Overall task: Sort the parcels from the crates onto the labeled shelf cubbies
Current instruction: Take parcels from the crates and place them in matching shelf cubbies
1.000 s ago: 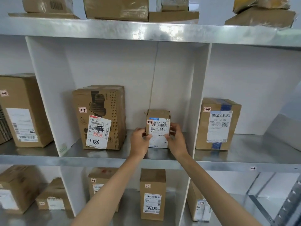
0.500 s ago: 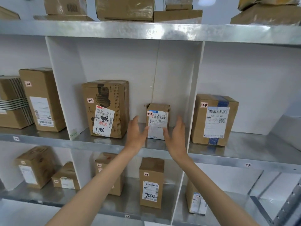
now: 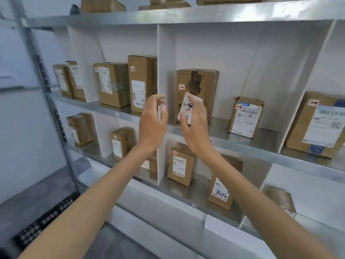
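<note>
The small cardboard parcel [image 3: 245, 116] with a white label stands upright on the middle shelf [image 3: 242, 144], right of a taller brown box [image 3: 197, 81]. Both my hands hang in the air in front of the shelf, away from that parcel. My left hand [image 3: 152, 124] is raised before the white divider [image 3: 161, 71], fingers loosely curled, holding nothing. My right hand [image 3: 194, 124] is beside it, in front of the taller box, fingers loosely bent and empty.
Several labeled cardboard parcels fill the cubbies, among them a striped box [image 3: 113, 85] and a box marked 7002 [image 3: 221, 191] on the lower shelf. A black crate [image 3: 43, 219] sits on the floor at lower left. A metal upright [image 3: 37, 71] frames the shelf's left end.
Both hands let go of the small parcel and drew back from it. The view swung left, so the parcel now stands to the right of my hands.
</note>
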A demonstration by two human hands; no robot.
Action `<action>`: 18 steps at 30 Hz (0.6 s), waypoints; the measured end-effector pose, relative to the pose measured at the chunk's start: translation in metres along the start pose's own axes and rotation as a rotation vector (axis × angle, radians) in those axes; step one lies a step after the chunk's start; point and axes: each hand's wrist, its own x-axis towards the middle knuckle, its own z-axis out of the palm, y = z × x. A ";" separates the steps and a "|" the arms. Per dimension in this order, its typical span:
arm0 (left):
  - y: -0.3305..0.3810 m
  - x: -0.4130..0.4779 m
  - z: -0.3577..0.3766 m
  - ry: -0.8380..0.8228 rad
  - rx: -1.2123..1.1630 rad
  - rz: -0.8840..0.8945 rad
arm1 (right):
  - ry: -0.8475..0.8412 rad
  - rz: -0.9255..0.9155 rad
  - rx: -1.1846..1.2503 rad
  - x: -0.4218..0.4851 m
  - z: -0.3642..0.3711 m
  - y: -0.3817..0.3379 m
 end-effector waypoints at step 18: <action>-0.132 -0.165 -0.494 0.327 0.649 -0.470 | -0.666 -0.088 0.484 -0.175 0.337 -0.315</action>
